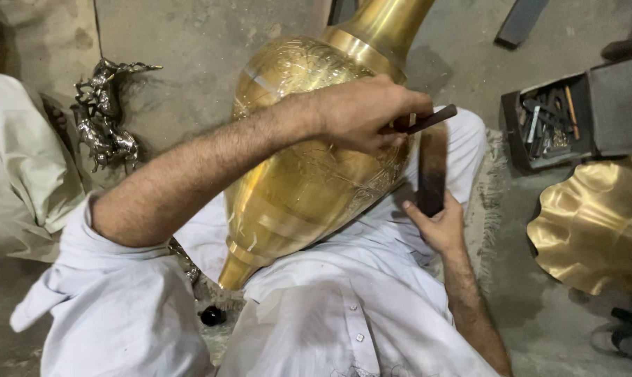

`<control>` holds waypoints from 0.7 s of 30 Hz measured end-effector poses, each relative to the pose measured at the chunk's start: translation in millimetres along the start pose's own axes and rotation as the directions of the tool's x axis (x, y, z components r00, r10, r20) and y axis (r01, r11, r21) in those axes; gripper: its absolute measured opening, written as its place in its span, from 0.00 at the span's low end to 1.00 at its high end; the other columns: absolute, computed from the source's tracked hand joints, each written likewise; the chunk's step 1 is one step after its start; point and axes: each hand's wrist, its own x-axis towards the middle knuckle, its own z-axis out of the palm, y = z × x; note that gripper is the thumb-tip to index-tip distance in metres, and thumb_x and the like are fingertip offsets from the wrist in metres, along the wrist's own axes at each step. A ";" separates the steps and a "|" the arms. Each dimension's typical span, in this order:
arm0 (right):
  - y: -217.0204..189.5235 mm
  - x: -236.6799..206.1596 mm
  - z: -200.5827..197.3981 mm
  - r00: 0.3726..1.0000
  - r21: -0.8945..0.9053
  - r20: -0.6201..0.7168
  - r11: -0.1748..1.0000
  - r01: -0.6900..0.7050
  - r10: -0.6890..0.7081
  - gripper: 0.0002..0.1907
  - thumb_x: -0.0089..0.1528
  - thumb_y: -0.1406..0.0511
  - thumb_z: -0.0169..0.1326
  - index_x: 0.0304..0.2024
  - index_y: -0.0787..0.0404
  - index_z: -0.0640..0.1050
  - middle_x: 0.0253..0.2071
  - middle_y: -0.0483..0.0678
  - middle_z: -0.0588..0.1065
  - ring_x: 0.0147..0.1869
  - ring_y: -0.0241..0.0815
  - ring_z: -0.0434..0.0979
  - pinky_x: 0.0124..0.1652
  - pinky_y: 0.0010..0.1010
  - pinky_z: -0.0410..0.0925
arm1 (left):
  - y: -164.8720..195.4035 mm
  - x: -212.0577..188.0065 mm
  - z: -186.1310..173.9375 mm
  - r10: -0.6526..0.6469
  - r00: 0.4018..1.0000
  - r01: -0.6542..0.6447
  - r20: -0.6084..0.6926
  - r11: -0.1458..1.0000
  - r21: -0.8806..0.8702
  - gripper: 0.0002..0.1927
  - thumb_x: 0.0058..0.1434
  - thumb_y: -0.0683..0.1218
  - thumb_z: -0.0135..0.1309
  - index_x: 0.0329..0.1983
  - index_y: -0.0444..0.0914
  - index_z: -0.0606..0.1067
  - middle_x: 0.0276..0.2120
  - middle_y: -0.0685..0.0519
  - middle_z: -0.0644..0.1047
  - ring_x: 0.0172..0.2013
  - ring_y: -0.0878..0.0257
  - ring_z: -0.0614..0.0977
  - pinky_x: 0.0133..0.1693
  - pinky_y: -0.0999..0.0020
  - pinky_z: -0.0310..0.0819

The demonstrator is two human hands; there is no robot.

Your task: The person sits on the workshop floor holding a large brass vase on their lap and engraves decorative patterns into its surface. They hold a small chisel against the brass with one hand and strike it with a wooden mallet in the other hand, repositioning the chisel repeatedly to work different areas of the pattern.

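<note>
A large engraved brass vase (309,174) lies tilted across my lap, its neck pointing up and away. My left hand (368,112) reaches over its belly and grips a thin dark chisel (434,119), whose lower end is hidden behind my fingers against the brass. Below and to the right, my right hand (434,227) holds the bottom of a flat dark striking bar (433,167). The bar stands upright, its top just under the chisel's outer end. My white clothing (344,307) lies beneath the vase.
A silver horse figurine (103,115) lies on the concrete floor at the left, beside another person's pale garment (16,160). An open dark box of small tools (546,122) sits at the right. Below it is a scalloped brass piece (595,223). A small black knob (212,315) lies by my knee.
</note>
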 end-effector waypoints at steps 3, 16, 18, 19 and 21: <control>2.5 -1.6 4.1 0.999 0.194 0.033 0.980 -0.039 0.033 0.22 0.58 0.66 0.68 0.50 0.68 0.75 0.41 0.44 0.78 0.43 0.31 0.76 0.43 0.25 0.72 | -0.3 14.9 -2.4 -0.021 0.994 0.013 0.108 0.997 0.078 0.19 0.61 0.43 0.62 0.55 0.38 0.74 0.43 0.48 0.83 0.46 0.55 0.86 0.52 0.57 0.80; -9.4 22.9 -19.2 0.999 -0.248 0.041 0.969 0.009 0.001 0.26 0.55 0.61 0.70 0.50 0.69 0.77 0.35 0.52 0.81 0.38 0.37 0.79 0.40 0.31 0.73 | 8.3 40.7 -16.3 -0.068 0.905 0.033 0.420 0.995 0.090 0.29 0.60 0.45 0.61 0.65 0.47 0.69 0.45 0.54 0.83 0.47 0.60 0.84 0.54 0.58 0.77; -11.2 28.3 -21.0 0.990 -0.291 0.057 0.946 0.143 -0.132 0.29 0.54 0.63 0.70 0.53 0.71 0.75 0.37 0.55 0.81 0.42 0.37 0.81 0.43 0.34 0.73 | 8.0 43.0 -16.9 -0.044 0.900 0.011 0.433 0.997 0.079 0.30 0.59 0.45 0.61 0.66 0.47 0.69 0.45 0.54 0.83 0.46 0.60 0.85 0.53 0.58 0.78; -11.7 30.7 -22.0 0.989 -0.288 0.031 0.947 0.145 -0.142 0.27 0.54 0.64 0.70 0.51 0.70 0.76 0.37 0.54 0.81 0.42 0.38 0.82 0.43 0.35 0.74 | 7.9 43.9 -16.7 -0.052 0.896 0.019 0.440 0.997 0.078 0.30 0.59 0.45 0.61 0.66 0.47 0.69 0.45 0.54 0.83 0.46 0.60 0.85 0.53 0.59 0.78; -12.4 34.8 -23.1 0.986 -0.286 -0.026 0.947 0.150 -0.164 0.23 0.53 0.66 0.69 0.49 0.68 0.77 0.37 0.52 0.81 0.41 0.40 0.83 0.43 0.37 0.76 | 7.3 45.5 -16.7 -0.056 0.890 0.021 0.453 0.996 0.081 0.26 0.60 0.46 0.60 0.62 0.46 0.70 0.44 0.54 0.83 0.45 0.60 0.85 0.53 0.59 0.79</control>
